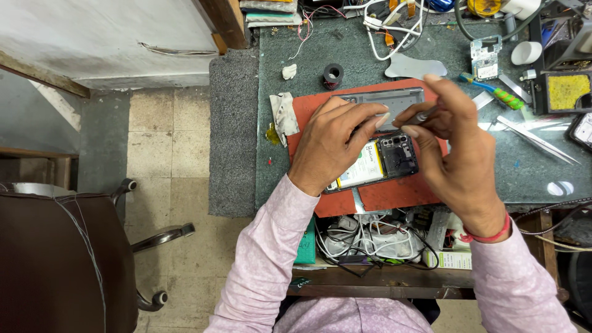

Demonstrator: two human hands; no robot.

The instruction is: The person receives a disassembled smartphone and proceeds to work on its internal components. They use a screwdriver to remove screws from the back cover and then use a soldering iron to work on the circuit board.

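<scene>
Looking down from the head view, the left hand (333,145) presses flat on an opened phone (376,163) lying on a red mat (382,197) on the table (394,49). The right hand (459,154) grips a thin metal tool (422,117) above its camera end. The grey back cover (394,98) already lies off just behind; battery and board remain inside.

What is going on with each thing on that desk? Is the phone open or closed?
Phone: open, back off, insides showing.
Back cover: taken off, lying flat on the red mat.
Left hand: resting on the phone, holding it down.
Right hand: gripping a thin tool over the phone.
Tweezers: lying unused on the desk.
Toothbrush: lying unused.
</scene>
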